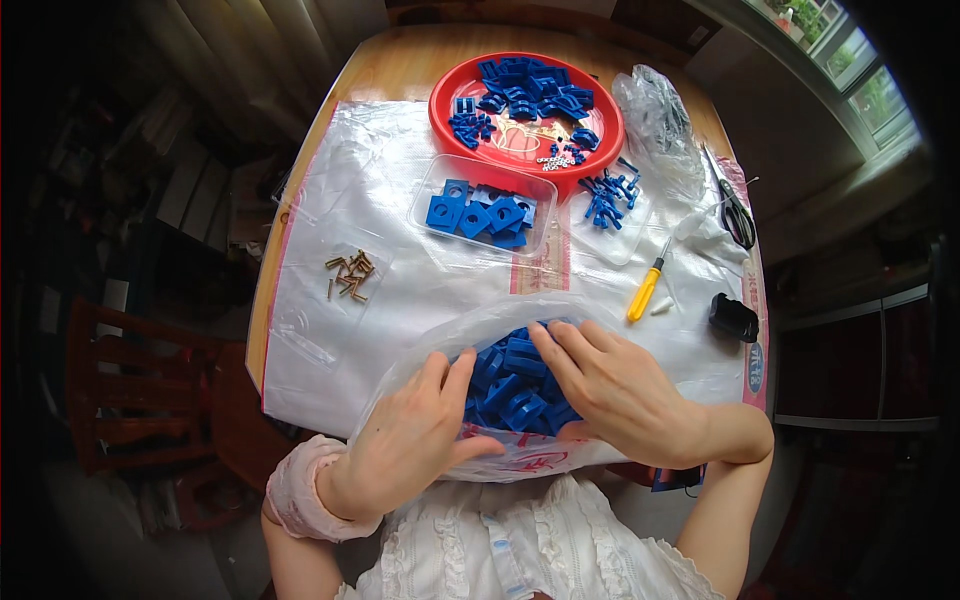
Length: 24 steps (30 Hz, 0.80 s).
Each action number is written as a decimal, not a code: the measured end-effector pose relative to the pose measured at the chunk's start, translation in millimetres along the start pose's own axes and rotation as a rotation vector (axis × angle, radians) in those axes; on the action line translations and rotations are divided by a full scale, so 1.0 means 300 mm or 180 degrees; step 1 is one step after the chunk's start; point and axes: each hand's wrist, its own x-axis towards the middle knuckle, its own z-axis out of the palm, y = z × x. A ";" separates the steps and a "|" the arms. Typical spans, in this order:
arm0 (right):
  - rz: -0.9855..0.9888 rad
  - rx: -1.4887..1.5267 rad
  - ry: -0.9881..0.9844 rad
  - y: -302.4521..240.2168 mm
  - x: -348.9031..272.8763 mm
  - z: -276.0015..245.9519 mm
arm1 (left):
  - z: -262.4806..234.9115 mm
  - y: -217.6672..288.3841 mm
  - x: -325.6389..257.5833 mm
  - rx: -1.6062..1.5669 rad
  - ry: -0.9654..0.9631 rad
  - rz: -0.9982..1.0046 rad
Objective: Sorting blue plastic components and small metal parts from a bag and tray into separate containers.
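A clear plastic bag (430,335) with its mouth wide apart lies at the table's near edge, filled with blue plastic parts (515,385). At the left side of the mouth is my left hand (410,425), fingers stretched along the rim and thumb spread out toward the middle. My right hand (620,385) reaches over the right side, its fingers extended and touching the blue parts and the bag. Both hands look open, with no part gripped in either. Some lower parts are hidden by the bag's near edge, which has red print.
Beyond the bag stand a clear tray (425,240) of blue blocks and a red basin (440,125) of blue pieces. Brass screws (350,275) lie left. To the right are a yellow screwdriver (645,292), scissors (738,215), a black piece (733,318) and crumpled plastic (660,130).
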 end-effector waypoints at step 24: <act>-0.0147 -0.0042 -0.0076 0.093 0.011 0.098 | 0.113 0.004 0.162 -0.0230 -0.0303 0.0271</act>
